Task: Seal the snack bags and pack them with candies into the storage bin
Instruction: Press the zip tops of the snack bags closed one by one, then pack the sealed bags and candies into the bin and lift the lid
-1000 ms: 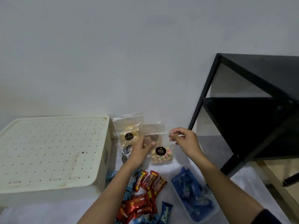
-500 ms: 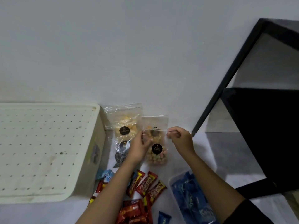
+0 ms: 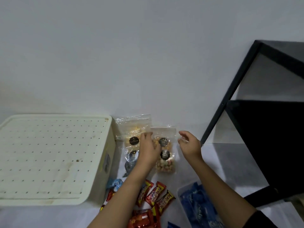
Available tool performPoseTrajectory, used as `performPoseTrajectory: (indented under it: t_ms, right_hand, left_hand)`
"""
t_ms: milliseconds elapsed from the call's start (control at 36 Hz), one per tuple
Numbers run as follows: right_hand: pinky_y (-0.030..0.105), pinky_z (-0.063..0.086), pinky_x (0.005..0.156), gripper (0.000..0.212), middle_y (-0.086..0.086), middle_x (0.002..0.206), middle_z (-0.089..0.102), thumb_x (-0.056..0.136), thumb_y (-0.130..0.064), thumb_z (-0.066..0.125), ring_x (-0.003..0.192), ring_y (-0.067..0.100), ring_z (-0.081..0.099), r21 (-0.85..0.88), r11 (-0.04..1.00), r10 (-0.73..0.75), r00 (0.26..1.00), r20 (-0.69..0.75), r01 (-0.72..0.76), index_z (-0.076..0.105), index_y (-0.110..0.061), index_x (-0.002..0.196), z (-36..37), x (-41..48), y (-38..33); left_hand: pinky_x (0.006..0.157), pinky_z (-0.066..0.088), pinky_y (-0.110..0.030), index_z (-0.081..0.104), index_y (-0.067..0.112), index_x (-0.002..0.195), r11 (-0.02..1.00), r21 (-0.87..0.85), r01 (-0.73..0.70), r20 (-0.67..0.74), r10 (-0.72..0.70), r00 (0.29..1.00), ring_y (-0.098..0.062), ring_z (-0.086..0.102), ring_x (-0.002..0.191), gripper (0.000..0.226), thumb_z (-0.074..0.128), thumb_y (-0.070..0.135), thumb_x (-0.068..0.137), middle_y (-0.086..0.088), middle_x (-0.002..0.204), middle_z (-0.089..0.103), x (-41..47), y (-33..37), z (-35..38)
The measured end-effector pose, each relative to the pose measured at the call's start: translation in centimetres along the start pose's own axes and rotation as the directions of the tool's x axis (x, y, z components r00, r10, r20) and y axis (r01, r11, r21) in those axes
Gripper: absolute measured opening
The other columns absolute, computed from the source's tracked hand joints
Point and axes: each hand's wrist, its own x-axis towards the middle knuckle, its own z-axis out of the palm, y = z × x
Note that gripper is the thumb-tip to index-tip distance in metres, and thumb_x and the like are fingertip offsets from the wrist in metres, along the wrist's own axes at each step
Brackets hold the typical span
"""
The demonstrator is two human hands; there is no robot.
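With both hands released, the left hand (image 3: 148, 146) flat at the edge of the bag (image 3: 165, 162) lying on the desk near the bin (image 3: 49, 153) and the right hand (image 3: 189, 143) hovering loose, the zip strip should be pressed end to end before packing

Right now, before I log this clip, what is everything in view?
storage bin: one, cream, perforated lid on, left.
snack bags: at least three, clear with black labels, overlapping by the wall, centre.
candy bars: several, red and yellow, bottom centre.
blue candy packs: several, blue, in a clear tub, bottom right.
blue wrapper: one, light blue, beside the bin.
shelf frame: one, black, right.
wall: grey-white, behind everything.
left hand: fingers straight, over the snack bags.
right hand: fingers relaxed, beside a bag's top edge, apparently holding nothing.
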Motion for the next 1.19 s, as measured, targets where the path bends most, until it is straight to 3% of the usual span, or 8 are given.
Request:
performPoseTrajectory:
  t_ms: [83,389,556,722,778,917,1028,1194]
  right_hand:
    - [0.018,0.039,0.089,0.03,0.006,0.116,0.064,0.089,0.002,0.056,0.106,0.014,0.056,0.023,0.999,-0.026,0.999,0.018,0.026,0.062,-0.004,0.118,-0.5,-0.4,-2.8]
    - [0.022,0.041,0.089,0.025,-0.001,0.102,0.063,0.088,-0.003,0.059,0.096,0.013,0.058,0.092,0.983,-0.166,0.984,0.059,0.16,0.065,-0.009,0.111,4.4,-5.6,-15.4]
    - [0.023,0.041,0.084,0.028,0.006,0.108,0.063,0.089,-0.005,0.057,0.098,0.017,0.057,0.119,0.991,-0.061,0.996,0.061,0.054,0.061,-0.007,0.116,10.6,-11.6,-18.2]
    - [0.022,0.034,0.057,0.011,0.011,0.089,0.059,0.092,-0.02,0.056,0.077,0.017,0.049,-0.212,0.968,0.182,0.959,0.219,-0.135,0.057,-0.009,0.09,16.1,-17.6,-18.5]
    - [0.024,0.037,0.058,0.016,0.008,0.101,0.059,0.092,-0.017,0.056,0.088,0.023,0.054,-0.254,0.948,0.253,0.938,0.237,-0.192,0.055,-0.012,0.106,17.4,-19.0,-18.4]
    - [0.03,0.04,0.065,0.041,0.019,0.121,0.055,0.088,-0.012,0.055,0.092,0.027,0.049,-0.384,0.872,0.349,0.936,0.052,-0.304,0.046,0.002,0.126,19.6,-20.8,-18.6]
    - [0.043,0.052,0.082,0.042,0.021,0.117,0.059,0.082,-0.012,0.058,0.102,0.038,0.058,-0.376,0.843,0.39,0.918,-0.069,-0.386,0.05,-0.002,0.122,19.9,-20.3,-18.7]
    - [0.042,0.052,0.075,0.03,0.025,0.109,0.06,0.089,-0.009,0.051,0.095,0.039,0.06,-0.322,0.852,0.4,0.91,-0.108,-0.412,0.054,0.008,0.114,19.7,-19.7,-20.7]
  left_hand:
    - [0.082,0.03,-0.002,0.048,0.006,0.13,0.995,-0.007,-0.097,-0.037,0.097,0.995,-0.005,0.044,0.1,0.042,0.053,0.005,0.088,-0.006,0.128,0.045,-0.5,1.6,-2.9]
    - [0.093,0.045,-0.021,0.058,0.014,0.12,0.959,-0.079,-0.271,-0.299,0.236,0.925,-0.006,0.056,0.103,0.028,0.055,0.016,0.092,0.005,0.112,0.059,-2.4,1.1,-22.5]
    - [0.1,0.038,-0.029,0.054,0.012,0.125,0.984,0.098,-0.148,-0.357,0.174,0.918,-0.016,0.05,0.12,0.031,0.051,0.02,0.095,-0.002,0.127,0.057,-4.5,-8.6,-34.4]
    - [0.103,0.035,-0.042,0.047,0.001,0.133,0.951,0.268,0.155,-0.417,-0.03,0.908,-0.033,0.041,0.128,0.043,0.048,0.022,0.095,-0.017,0.138,0.047,-7.9,-19.3,-43.5]
    - [0.105,0.034,-0.044,0.039,-0.002,0.137,0.908,0.291,0.303,-0.384,-0.179,0.906,-0.036,0.038,0.131,0.052,0.046,0.028,0.096,-0.02,0.143,0.041,-8.8,-21.9,-45.3]
    - [0.094,0.044,-0.039,0.041,-0.001,0.135,0.893,0.121,0.433,-0.09,-0.424,0.901,-0.036,0.051,0.118,0.052,0.043,0.034,0.096,-0.02,0.134,0.051,-8.9,-25.4,-46.0]
    - [0.073,0.039,-0.032,0.046,0.001,0.127,0.908,0.028,0.419,-0.113,-0.413,0.904,-0.028,0.049,0.093,0.034,0.037,0.012,0.096,-0.018,0.123,0.054,-8.7,-25.3,-45.0]
    - [0.066,0.04,-0.032,0.05,-0.002,0.12,0.9,-0.023,0.436,-0.107,-0.436,0.894,-0.029,0.05,0.087,0.032,0.037,0.001,0.09,-0.021,0.116,0.056,-7.4,-24.9,-46.1]
